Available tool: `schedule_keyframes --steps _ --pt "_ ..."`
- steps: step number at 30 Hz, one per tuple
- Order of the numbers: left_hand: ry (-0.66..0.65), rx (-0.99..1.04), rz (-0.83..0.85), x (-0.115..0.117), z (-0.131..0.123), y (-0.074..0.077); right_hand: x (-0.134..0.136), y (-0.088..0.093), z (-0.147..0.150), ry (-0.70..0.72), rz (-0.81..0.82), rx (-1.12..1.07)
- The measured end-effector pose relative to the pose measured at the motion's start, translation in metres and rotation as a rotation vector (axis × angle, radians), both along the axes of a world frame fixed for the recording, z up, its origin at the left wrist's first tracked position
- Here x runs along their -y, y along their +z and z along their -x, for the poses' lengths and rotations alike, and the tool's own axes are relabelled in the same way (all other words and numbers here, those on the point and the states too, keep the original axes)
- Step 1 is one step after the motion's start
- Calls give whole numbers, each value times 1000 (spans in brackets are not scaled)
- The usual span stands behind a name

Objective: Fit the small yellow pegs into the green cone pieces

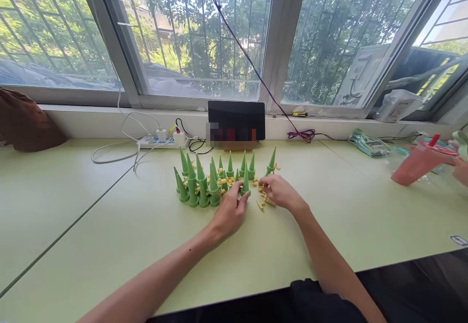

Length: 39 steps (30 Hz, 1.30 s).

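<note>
Several green cone-shaped plastic spikes (199, 181) stand upright in a cluster on the pale green table (109, 225), with small yellow plastic pieces (263, 203) scattered among and beside them. My left hand (229, 211) has its fingers closed around the base of one green cone (245, 182) at the cluster's right side. My right hand (280, 191) rests just to the right, fingers curled in a pinch over the yellow pieces; what it holds is too small to make out.
A dark tablet (236, 120) leans on the window sill behind the cones. A white power strip (161, 141) with cables lies to its left. At the far right, another person's hand (461, 169) holds a tilted red cup (420, 162). A brown bag (25, 123) sits far left.
</note>
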<state>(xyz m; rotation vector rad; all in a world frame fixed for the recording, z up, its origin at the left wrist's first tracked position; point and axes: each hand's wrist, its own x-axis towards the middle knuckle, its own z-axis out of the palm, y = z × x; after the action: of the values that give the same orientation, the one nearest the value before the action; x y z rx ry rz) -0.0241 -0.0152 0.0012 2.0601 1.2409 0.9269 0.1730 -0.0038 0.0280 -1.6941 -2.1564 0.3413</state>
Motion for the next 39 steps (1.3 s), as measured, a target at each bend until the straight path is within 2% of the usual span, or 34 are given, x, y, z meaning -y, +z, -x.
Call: schedule_keyframes --steps 8,21,26,34,39 --pt "-10 27 -1 2 -1 2 -3 -5 8 97 -29 -94" --pt "-33 55 -9 3 -2 1 6 4 11 89 153 62" --pt "-48 64 0 3 -2 1 5 5 13 111 168 33" --pt "-55 67 -17 2 -1 1 1 3 16 61 0 -137" --pt "-11 73 23 0 -1 1 2 3 18 110 -84 -184"
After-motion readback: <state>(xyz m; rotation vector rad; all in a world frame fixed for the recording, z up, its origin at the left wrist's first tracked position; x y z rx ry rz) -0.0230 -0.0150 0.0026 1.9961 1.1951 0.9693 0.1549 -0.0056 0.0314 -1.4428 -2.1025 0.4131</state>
